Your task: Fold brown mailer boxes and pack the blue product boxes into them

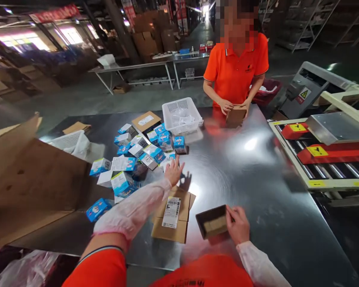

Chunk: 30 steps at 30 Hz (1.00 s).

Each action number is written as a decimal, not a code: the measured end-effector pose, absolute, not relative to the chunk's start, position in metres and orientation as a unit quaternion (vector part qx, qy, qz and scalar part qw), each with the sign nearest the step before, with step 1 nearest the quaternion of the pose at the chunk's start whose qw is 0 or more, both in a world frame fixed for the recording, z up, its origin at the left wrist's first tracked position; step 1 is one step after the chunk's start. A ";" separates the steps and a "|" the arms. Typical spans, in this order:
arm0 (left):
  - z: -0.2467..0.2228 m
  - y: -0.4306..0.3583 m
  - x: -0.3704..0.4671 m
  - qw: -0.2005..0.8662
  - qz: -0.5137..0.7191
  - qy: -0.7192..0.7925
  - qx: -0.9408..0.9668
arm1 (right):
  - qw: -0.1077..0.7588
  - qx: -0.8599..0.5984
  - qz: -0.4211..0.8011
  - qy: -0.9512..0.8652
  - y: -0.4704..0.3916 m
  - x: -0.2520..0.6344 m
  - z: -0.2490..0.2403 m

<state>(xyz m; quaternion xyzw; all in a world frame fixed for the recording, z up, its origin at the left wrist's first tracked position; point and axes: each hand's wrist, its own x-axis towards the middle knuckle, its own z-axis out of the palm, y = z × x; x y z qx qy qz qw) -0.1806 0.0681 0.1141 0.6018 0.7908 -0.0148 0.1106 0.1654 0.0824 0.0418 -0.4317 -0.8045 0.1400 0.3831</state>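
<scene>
From my remote seat, I have the right hand [238, 226] pinching the box [213, 225] by its rim, likely to steady it just left of that grip, and the left hand [174, 173] spread near the packs [154, 152] ahead.

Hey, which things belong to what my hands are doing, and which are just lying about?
Likely in the job:
Open cardboard box, in your right hand
Blue-and-white boxes, by your left hand
Labelled cardboard carton between your forearms

Likely just lying about:
Far white plastic basket
Brown cardboard piece, far left

Roughly eighteen overlapping blue boxes [121, 183], two white baskets [179, 104], two labelled brown cartons [170, 234].
</scene>
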 end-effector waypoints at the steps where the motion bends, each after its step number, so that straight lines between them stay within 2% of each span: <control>1: 0.121 0.086 -0.190 0.099 -0.022 0.818 0.566 | 0.389 -0.443 0.182 -0.787 0.080 0.160 0.044; 5: 0.146 0.112 -0.198 0.122 -0.020 0.832 0.542 | 0.383 -0.494 0.368 -0.688 0.075 0.149 0.042; 9: 0.165 0.054 -0.159 0.150 0.088 0.796 0.579 | 0.355 -0.546 0.531 -0.543 0.072 0.142 0.038; 13: 0.138 -0.024 -0.094 0.330 0.321 0.700 0.545 | 0.349 -0.565 0.625 -0.411 0.073 0.133 0.033; 15: 0.111 -0.050 -0.067 0.308 0.374 0.695 0.531 | 0.342 -0.561 0.640 -0.398 0.072 0.129 0.030; 19: 0.080 -0.074 -0.046 0.107 0.296 0.718 0.621 | 0.338 -0.550 0.652 -0.397 0.067 0.126 0.027; 23: 0.101 -0.076 -0.039 0.020 0.158 0.732 0.663 | 0.340 -0.549 0.637 -0.422 0.061 0.124 0.025; 26: 0.121 -0.066 -0.029 0.066 0.091 0.699 0.706 | 0.333 -0.540 0.630 -0.447 0.057 0.121 0.024; 30: 0.126 -0.048 -0.016 0.231 -0.014 0.648 0.726 | 0.334 -0.523 0.606 -0.498 0.054 0.126 0.031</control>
